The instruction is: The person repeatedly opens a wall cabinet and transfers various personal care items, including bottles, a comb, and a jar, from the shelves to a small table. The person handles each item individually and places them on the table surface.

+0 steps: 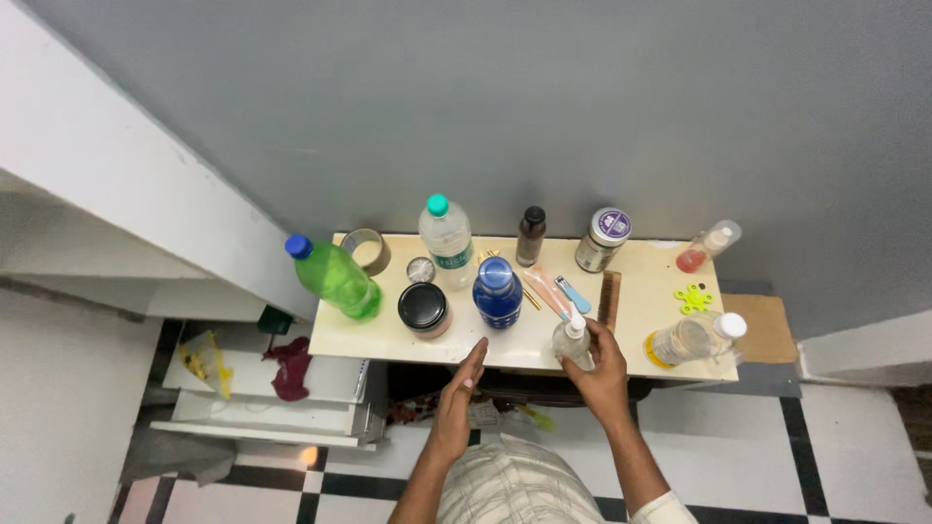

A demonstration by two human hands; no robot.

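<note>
Here, clear bottle (pixel 573 342) in right hand (pixel 604 369).

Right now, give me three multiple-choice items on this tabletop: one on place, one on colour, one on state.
1. Where does the blue bottle stand?
A. right of the black-lidded jar
B. on the floor
C. right of the comb

2. What colour is the green bottle's cap?
A. red
B. blue
C. white

3. What is the right hand doing?
A. lying flat
B. gripping the small clear bottle
C. holding the tape roll

Answers: 1 A, the jar sits just to its left. 2 B, the cap shows blue. 3 B, fingers wrap the bottle; the left hand is open.
</note>
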